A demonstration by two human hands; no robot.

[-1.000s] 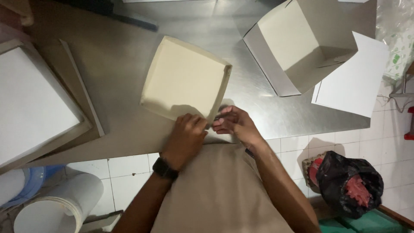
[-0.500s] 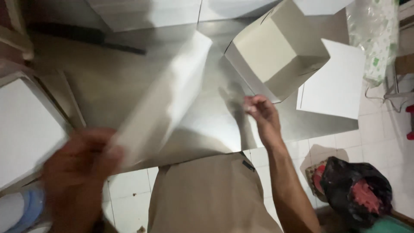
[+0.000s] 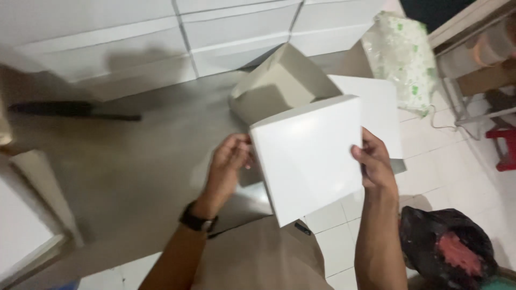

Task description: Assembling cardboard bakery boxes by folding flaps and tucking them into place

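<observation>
I hold a white square cardboard box lid (image 3: pixel 307 156) up in front of me, its glossy flat side facing the camera. My left hand (image 3: pixel 228 166), a dark watch on its wrist, grips the lid's left edge. The right edge is held by my right hand (image 3: pixel 373 161). Behind the lid, on the grey metal table (image 3: pixel 134 161), stands a folded grey-white carton box (image 3: pixel 279 86) with a flat white sheet (image 3: pixel 379 107) next to it.
White box stacks (image 3: pixel 21 215) lie at the table's left edge. A dark long tool (image 3: pixel 70 110) lies at the far left of the table. A patterned plastic bag (image 3: pixel 403 59), a shelf rack (image 3: pixel 478 59), a red stool (image 3: pixel 505 147) and a black bag (image 3: pixel 449 247) are on the right.
The lid lay open side up on the table a second ago; I lifted it, swung it through the air, and now both hands hold it flat side up before the carton.
</observation>
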